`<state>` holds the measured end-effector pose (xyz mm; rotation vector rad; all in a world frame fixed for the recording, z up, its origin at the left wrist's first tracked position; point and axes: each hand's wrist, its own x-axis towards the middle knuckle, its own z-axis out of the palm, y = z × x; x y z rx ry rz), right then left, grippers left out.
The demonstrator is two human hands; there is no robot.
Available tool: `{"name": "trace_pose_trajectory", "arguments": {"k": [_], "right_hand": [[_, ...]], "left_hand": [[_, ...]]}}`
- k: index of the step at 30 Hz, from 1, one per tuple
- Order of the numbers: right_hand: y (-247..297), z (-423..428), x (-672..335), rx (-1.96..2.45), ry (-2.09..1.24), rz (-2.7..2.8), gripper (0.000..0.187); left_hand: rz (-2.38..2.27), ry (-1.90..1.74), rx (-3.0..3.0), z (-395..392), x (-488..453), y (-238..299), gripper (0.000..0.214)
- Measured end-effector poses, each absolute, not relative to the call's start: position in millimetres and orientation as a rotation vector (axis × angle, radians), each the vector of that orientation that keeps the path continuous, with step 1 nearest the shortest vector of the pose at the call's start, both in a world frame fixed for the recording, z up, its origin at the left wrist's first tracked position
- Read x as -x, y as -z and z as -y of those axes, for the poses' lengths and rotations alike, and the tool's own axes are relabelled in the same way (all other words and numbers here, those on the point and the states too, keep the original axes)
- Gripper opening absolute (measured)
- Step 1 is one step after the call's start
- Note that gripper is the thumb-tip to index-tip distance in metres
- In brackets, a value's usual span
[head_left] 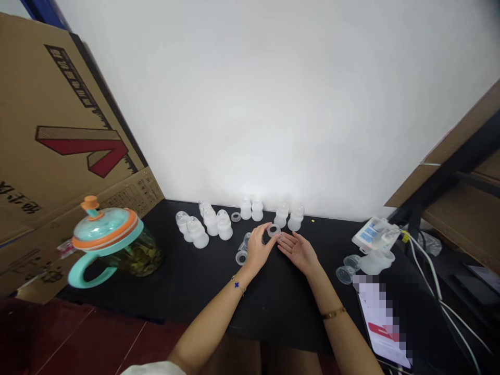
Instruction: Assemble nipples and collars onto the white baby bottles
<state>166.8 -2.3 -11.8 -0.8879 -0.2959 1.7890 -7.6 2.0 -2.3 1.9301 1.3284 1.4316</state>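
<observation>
My left hand (258,246) pinches a translucent bottle collar ring (274,228) between thumb and fingers, above the black table (219,291). Beside it my right hand (300,253) is palm up with its fingers stretched out; the fingertips come close to the ring, and I cannot tell whether they touch it. Just behind the hands stand two white baby bottles (282,215). Partly hidden by my left hand are a clear piece (246,240) and another collar ring (241,257). A further ring (236,216) lies near two bottles (251,210) by the wall.
Several capped baby bottles (211,222) stand left of centre. A teal-lidded jug (133,250) and a cardboard box (50,104) are at the left. On the right are a white box (371,233), clear caps (346,274), a screen device (380,328) and white cables (432,265).
</observation>
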Motion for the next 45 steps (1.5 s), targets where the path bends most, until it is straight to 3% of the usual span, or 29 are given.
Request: {"name": "trace_pose_trajectory", "arguments": {"k": [45], "right_hand": [[2, 8, -158, 0.879, -1.800, 0.365, 0.016]], "left_hand": [[-1.214, -1.241, -2.070, -5, 4, 17, 0.036]]}}
